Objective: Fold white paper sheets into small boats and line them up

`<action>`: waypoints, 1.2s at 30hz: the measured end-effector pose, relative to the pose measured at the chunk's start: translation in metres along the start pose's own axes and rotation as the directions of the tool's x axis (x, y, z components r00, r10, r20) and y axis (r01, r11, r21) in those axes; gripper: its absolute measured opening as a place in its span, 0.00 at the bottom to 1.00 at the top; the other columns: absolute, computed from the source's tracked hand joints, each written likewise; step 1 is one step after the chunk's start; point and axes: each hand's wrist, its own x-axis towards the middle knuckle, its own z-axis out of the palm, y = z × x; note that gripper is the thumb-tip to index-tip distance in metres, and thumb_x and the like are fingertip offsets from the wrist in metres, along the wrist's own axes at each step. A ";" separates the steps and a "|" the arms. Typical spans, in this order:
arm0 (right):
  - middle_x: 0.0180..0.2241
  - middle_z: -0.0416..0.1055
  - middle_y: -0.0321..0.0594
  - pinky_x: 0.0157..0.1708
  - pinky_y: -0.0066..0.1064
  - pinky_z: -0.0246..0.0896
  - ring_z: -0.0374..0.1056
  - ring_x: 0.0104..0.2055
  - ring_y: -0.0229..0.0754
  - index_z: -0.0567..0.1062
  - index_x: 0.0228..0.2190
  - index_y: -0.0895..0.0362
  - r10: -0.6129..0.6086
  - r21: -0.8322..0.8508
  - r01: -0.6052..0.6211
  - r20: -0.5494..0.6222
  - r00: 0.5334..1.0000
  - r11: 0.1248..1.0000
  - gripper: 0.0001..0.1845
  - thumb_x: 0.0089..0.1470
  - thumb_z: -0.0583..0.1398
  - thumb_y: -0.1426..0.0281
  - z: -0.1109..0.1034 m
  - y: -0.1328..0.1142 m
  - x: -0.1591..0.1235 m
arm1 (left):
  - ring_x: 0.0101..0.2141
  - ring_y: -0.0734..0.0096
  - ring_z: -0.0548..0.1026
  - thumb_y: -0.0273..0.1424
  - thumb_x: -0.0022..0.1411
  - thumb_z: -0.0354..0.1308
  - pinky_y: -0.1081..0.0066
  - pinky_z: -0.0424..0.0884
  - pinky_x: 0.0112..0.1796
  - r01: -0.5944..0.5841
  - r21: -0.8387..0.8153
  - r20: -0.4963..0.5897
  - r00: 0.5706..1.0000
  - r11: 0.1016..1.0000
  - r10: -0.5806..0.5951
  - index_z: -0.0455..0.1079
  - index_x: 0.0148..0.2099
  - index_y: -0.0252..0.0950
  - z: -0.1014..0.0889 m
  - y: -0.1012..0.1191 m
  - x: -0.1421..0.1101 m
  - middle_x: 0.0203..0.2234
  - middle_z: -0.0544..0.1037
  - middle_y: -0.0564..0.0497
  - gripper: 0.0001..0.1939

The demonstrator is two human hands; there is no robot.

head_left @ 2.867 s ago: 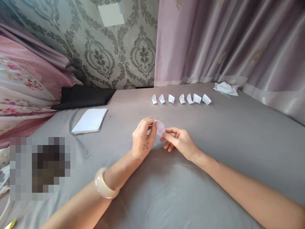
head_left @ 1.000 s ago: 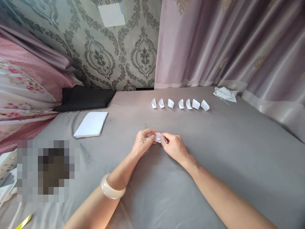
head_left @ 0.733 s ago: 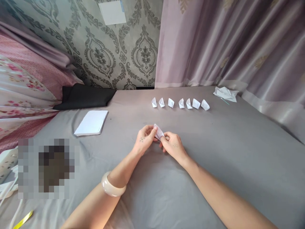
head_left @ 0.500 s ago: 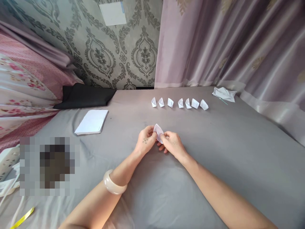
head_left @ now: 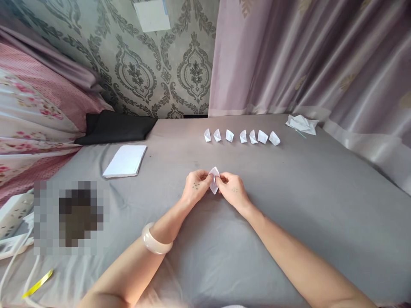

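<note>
Between my two hands is a small folded white paper piece [head_left: 214, 183], pointed at top and bottom with a crease opening down its middle. My left hand [head_left: 196, 185] pinches its left side, thumb on the near face. On the right side my right hand [head_left: 233, 188] grips it the same way, with its thumb pressed near the centre fold. The fingers behind the paper are mostly hidden. Beyond my hands, a row of several folded white paper boats [head_left: 243, 136] stands on the grey sheet [head_left: 289, 205].
A stack of white paper [head_left: 125, 161] lies at the left, before a folded black cloth [head_left: 117, 127]. Crumpled white paper [head_left: 302, 124] sits at the far right by the curtain [head_left: 272, 55]. At the left edge are a power strip [head_left: 14, 214] and a yellow strip [head_left: 37, 283].
The folded paper has turned more upright, and its middle fold shows more plainly. The right fingers that showed below it are now tucked behind. The view has shifted slightly.
</note>
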 end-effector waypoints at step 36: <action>0.37 0.75 0.44 0.33 0.29 0.65 0.69 0.26 0.36 0.74 0.41 0.58 -0.244 -0.096 0.235 -0.088 0.966 0.967 0.14 0.57 0.54 0.67 -0.004 -0.001 -0.001 | 0.16 0.76 0.71 0.32 0.51 0.55 0.78 0.67 0.20 0.125 0.027 -0.111 0.986 0.992 -0.122 0.71 0.29 0.33 -0.015 -0.011 0.016 0.17 0.75 0.52 0.08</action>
